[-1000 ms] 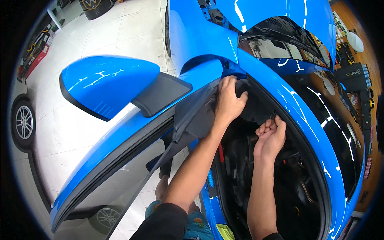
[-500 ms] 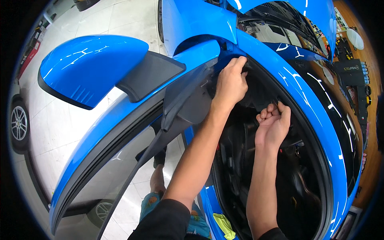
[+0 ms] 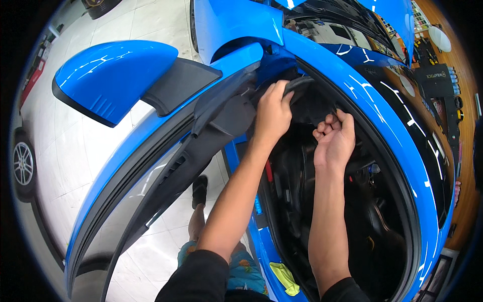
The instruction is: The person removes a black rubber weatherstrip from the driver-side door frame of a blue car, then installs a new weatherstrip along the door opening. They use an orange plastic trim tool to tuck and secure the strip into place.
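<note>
Evidently, the work at hand concerns a black rubber strip (image 3: 300,84), located to the right of the blue side mirror (image 3: 118,75) and roughly level with it, at the front of the car's door opening. The left hand (image 3: 274,113), right of the mirror and slightly lower, has a narrow grip, with thumb and fingers closed on that strip. The right hand (image 3: 333,141) is farther right of the mirror and lower again, palm turned up, fingers curled, tips at the dark edge beneath the blue pillar (image 3: 372,100); whether its grip holds anything cannot be told. The open door's window glass (image 3: 128,209) extends below the mirror, and a yellow-green cloth (image 3: 285,278) lies on the sill, well below and to the right of the mirror. Risks, as judged: a sharp or uneven pull by the left hand could kink, stretch or tear the strip; a slip of the right hand could bring a fingernail against the glossy pillar and mark its finish; and the door, if knocked inward, could strike the left forearm, which passes close beside it. How firmly the strip is seated beyond the fingers is hidden.
</note>
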Tool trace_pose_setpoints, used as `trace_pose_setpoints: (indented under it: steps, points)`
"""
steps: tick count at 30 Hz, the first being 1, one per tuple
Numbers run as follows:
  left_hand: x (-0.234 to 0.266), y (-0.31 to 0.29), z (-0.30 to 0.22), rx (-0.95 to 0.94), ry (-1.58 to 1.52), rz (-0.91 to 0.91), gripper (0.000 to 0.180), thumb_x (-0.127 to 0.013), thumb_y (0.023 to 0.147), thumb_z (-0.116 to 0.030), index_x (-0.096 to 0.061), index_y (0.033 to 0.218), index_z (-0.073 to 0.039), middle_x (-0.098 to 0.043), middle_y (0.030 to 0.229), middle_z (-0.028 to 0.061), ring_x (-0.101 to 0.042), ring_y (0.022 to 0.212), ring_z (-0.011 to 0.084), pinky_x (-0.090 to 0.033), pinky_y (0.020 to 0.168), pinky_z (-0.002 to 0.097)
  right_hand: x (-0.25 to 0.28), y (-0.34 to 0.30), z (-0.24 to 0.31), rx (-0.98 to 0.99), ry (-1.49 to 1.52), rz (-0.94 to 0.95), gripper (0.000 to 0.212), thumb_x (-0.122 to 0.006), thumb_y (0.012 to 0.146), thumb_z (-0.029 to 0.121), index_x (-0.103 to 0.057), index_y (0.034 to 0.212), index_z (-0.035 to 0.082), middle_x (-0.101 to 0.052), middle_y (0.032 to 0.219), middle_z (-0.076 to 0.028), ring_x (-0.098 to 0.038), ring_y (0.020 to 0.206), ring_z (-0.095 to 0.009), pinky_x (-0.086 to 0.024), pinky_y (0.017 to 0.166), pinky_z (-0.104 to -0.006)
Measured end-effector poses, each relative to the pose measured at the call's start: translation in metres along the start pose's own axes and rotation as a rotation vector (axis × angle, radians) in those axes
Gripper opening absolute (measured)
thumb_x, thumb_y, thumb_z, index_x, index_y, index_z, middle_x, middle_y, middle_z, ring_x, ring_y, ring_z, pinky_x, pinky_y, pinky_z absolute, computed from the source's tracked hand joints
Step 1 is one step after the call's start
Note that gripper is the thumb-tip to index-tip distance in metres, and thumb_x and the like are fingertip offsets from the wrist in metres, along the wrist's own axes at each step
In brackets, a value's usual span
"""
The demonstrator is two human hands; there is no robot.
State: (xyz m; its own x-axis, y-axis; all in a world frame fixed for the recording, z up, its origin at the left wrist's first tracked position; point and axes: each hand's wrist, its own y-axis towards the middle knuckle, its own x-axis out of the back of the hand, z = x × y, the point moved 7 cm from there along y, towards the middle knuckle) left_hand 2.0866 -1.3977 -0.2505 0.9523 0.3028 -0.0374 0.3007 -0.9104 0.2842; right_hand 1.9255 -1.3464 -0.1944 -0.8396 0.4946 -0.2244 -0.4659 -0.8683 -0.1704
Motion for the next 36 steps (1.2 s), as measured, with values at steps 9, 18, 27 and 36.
trace_pose_setpoints:
  steps: [9,18,27,36]
  points:
    - [0.009,-0.059,0.013,0.056,-0.086,-0.062,0.023,-0.059,0.091,0.004,-0.065,0.113,-0.001,-0.067,0.103,0.017,-0.067,0.098,0.0328,-0.051,0.084,0.0364,-0.017,-0.006,-0.013,0.045,-0.414,0.186,0.055,-0.069,0.091,0.038,-0.053,0.128,0.0,-0.06,0.121,-0.013,-0.057,0.115,-0.025,-0.048,0.09,-0.0391]
    - [0.015,-0.083,0.036,0.204,-0.153,-0.018,0.022,-0.062,0.093,0.002,-0.066,0.114,0.0,-0.069,0.103,0.013,-0.067,0.098,0.0243,-0.049,0.086,0.0306,-0.025,-0.006,-0.034,0.196,-0.257,0.306,0.041,-0.069,0.095,0.032,-0.054,0.12,0.003,-0.067,0.106,-0.009,-0.064,0.098,-0.015,-0.049,0.086,-0.0346]
    - [0.009,-0.109,0.042,0.342,-0.172,0.008,0.022,-0.061,0.094,-0.002,-0.065,0.116,0.001,-0.07,0.104,0.0132,-0.066,0.095,0.0192,-0.049,0.085,0.0301,-0.028,-0.009,-0.047,0.213,-0.152,0.323,0.016,-0.057,0.098,0.015,-0.052,0.106,0.002,-0.062,0.087,-0.007,-0.065,0.079,-0.016,-0.052,0.074,-0.0301]
    - [0.013,-0.146,0.037,0.359,-0.178,0.006,0.027,-0.06,0.094,0.0,-0.064,0.12,0.003,-0.069,0.11,0.0142,-0.065,0.104,0.0215,-0.048,0.093,0.0316,-0.004,-0.027,-0.062,0.236,-0.279,0.276,0.016,-0.054,0.101,0.015,-0.049,0.11,0.003,-0.056,0.093,-0.006,-0.061,0.077,-0.014,-0.053,0.075,-0.0314]
